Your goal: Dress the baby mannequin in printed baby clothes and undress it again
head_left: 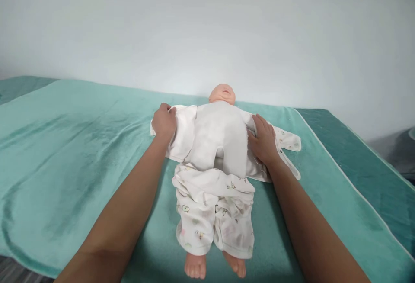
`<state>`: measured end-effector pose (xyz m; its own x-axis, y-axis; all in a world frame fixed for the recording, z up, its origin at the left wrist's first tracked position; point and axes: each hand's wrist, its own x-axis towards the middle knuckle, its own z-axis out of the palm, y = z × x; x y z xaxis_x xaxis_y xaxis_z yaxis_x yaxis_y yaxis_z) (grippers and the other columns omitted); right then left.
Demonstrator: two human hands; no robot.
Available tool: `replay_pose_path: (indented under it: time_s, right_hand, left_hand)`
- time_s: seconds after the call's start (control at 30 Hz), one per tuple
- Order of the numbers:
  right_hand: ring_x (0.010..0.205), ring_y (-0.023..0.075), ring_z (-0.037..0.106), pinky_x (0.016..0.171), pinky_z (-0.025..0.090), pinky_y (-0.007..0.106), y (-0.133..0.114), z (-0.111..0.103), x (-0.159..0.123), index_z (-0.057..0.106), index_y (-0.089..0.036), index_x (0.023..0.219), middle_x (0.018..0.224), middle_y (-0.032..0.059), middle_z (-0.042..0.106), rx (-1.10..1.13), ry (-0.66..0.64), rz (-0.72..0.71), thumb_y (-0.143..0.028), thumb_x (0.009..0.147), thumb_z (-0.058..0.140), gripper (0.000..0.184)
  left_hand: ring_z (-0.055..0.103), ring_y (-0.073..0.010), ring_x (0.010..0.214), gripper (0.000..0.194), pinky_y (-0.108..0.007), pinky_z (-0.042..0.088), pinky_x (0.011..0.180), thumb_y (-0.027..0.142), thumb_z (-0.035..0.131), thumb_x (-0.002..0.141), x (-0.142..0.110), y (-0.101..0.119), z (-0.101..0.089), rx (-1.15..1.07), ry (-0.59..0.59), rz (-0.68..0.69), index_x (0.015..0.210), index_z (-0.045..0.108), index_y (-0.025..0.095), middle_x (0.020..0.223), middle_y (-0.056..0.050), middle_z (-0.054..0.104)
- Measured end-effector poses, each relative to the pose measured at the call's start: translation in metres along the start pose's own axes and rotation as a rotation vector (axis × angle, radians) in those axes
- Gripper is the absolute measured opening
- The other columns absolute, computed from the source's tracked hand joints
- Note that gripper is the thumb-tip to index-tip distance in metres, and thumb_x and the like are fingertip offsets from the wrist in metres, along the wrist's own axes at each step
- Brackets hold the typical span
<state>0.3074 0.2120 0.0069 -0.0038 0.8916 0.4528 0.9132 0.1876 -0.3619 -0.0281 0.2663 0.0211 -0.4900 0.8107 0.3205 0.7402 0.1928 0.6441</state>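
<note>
Left hand (pixel 164 123), outstretched, curls around shirt (pixel 184 138) fabric.

Doll (pixel 220 133) shins hidden inside trousers (pixel 196 220)

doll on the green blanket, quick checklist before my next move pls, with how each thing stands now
1. Doll lying on its back on the green blanket: ok, face and toes point up.
2. Left hand on the white top: ok, fingers curled at its edge.
3. Right hand gripping cloth: cannot tell, it lies beside the torso with fingertips partly hidden.
4. White top closed over the torso: not ok, spread open.
5. Doll's arms in the sleeves: cannot tell, neither arm shows.
6. Printed pants up at the waist: not ok, bunched below the crotch.
</note>
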Motion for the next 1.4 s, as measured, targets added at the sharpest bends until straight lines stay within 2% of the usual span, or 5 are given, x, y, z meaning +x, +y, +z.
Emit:
replay_pose_path:
  time_s: [0.3, 0.57, 0.8, 1.03, 1.4]
  right_hand:
    - [0.156, 0.0354, 0.023, 0.122, 0.02, 0.065, -0.009, -0.009, -0.01, 0.037, -0.021, 0.156, 0.168, 0.0153, 0.028, -0.116, -0.074, 0.085, -0.035, 0.094, 0.048, 0.065]
    - [0.151, 0.0316, 0.033, 0.119, 0.031, 0.057, -0.032, -0.021, -0.058, 0.039, -0.014, 0.152, 0.161, 0.0195, 0.04, 0.022, -0.137, -0.217, -0.019, 0.088, 0.049, 0.065]
    - [0.124, 0.0273, 0.057, 0.116, 0.029, 0.047, -0.048, -0.047, -0.108, 0.068, -0.02, 0.11, 0.125, 0.0109, 0.07, -0.029, -0.207, -0.298, -0.02, 0.096, 0.047, 0.025]
    - [0.081, 0.0227, 0.057, 0.071, 0.036, 0.034, -0.054, -0.062, -0.122, 0.058, -0.021, 0.077, 0.084, 0.007, 0.067, -0.009, -0.21, -0.162, -0.027, 0.099, 0.047, 0.026]
    - [0.078, 0.0176, 0.056, 0.072, 0.043, 0.031, -0.05, -0.068, -0.123, 0.065, -0.023, 0.084, 0.085, 0.0013, 0.061, 0.863, -0.274, 0.004, -0.043, 0.088, 0.07, 0.021]
  left_hand:
    - [0.054, -0.0316, 0.119, 0.024, -0.045, 0.042, 0.1, 0.016, 0.045, 0.091, -0.032, 0.003, -0.014, 0.033, 0.113, 0.341, 0.107, 0.063, 0.021, 0.12, -0.013, 0.066]
    - [0.062, -0.0258, 0.097, 0.012, -0.034, 0.047, 0.081, 0.021, 0.052, 0.085, -0.098, -0.003, -0.035, 0.104, -0.49, 0.584, 0.086, 0.064, 0.023, 0.092, -0.009, 0.068]
    - [0.058, -0.0228, 0.08, 0.013, -0.032, 0.037, 0.068, 0.028, 0.056, 0.077, -0.121, -0.024, -0.063, 0.023, -0.589, 0.704, 0.068, 0.054, 0.02, 0.075, -0.007, 0.061]
    - [0.046, -0.016, 0.066, 0.019, -0.029, 0.028, 0.062, 0.029, 0.055, 0.071, -0.129, -0.02, -0.072, -0.105, -0.589, 0.597, 0.059, 0.042, 0.02, 0.062, 0.0, 0.048]
    - [0.046, -0.0116, 0.066, 0.031, -0.024, 0.034, 0.061, 0.046, 0.071, 0.079, -0.138, -0.024, -0.084, -0.719, -0.774, 0.14, 0.078, 0.064, 0.017, 0.072, 0.002, 0.056]
